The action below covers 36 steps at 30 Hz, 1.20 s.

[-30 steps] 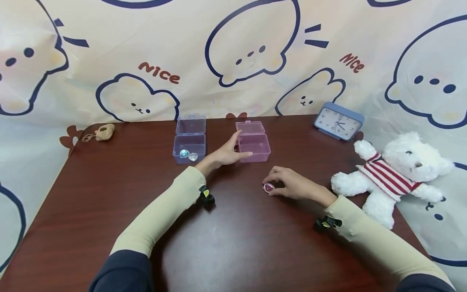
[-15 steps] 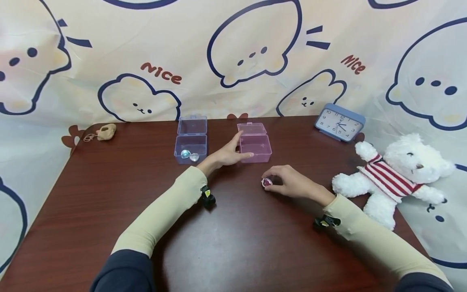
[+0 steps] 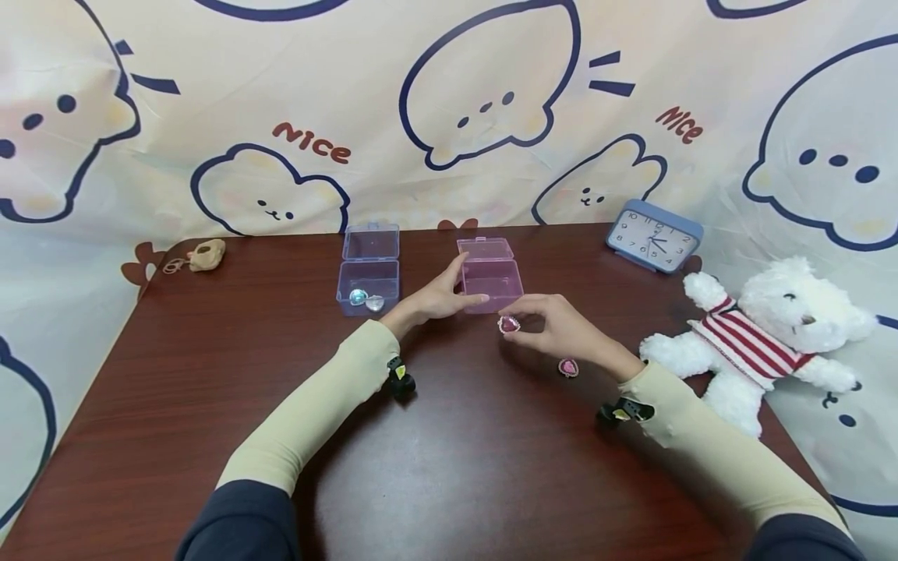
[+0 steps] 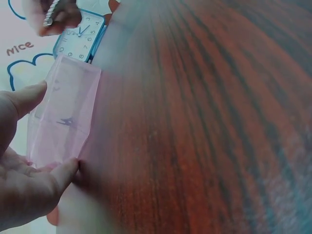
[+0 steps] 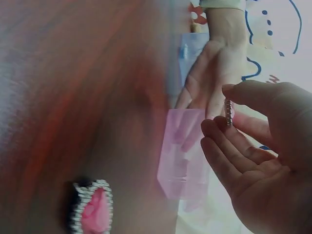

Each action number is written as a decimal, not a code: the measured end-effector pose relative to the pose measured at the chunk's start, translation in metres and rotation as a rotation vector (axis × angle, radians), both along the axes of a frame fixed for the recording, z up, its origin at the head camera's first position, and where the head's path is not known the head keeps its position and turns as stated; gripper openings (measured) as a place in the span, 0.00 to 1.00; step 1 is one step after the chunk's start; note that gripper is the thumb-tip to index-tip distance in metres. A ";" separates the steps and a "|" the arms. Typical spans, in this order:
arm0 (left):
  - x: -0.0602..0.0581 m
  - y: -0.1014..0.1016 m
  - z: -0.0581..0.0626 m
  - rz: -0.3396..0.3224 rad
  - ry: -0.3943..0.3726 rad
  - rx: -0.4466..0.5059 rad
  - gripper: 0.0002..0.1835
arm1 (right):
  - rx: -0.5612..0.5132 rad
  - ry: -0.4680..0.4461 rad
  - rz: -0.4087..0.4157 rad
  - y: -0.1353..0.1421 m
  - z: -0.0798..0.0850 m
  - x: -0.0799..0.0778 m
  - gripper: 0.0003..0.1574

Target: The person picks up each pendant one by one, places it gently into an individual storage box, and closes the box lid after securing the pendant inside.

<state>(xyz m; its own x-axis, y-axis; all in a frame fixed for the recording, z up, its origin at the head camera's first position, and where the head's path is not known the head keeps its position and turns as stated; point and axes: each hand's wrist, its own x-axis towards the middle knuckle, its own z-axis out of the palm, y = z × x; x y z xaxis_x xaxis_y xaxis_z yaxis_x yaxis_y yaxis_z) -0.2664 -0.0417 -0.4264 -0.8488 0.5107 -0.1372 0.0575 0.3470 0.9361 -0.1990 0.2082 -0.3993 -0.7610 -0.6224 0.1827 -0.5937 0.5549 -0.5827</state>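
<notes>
Soft light, table glare, wrist views dimmer — partly blurred

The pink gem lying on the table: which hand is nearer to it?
Right. The right hand, pinching another gem, is just beyond the lying gem; the left hand is farther off leftward, at the pink box's left side.

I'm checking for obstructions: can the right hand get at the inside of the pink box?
Probably yes: the pink box stands open, and the right hand, pinching a pink gem, is close to its near right corner. The left hand holds the box's left side, seemingly leaving the top free.
</notes>
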 end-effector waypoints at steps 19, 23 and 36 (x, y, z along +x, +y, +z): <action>-0.001 -0.001 -0.003 -0.004 -0.011 0.054 0.56 | -0.121 -0.064 -0.084 -0.022 0.017 -0.035 0.22; -0.001 -0.001 -0.002 -0.006 -0.008 0.039 0.56 | -0.107 -0.067 -0.098 -0.026 0.018 -0.041 0.22; 0.001 -0.003 0.001 -0.001 0.005 -0.020 0.57 | -0.068 -0.053 -0.123 -0.035 0.015 -0.064 0.24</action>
<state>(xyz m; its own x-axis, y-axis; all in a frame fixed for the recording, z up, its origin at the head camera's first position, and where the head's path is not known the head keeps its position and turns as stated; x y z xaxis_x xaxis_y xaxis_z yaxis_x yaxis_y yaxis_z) -0.2659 -0.0446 -0.4249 -0.8490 0.5085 -0.1434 0.0623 0.3659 0.9286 -0.2630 0.1735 -0.3841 -0.8407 -0.5113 0.1784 -0.4908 0.5801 -0.6500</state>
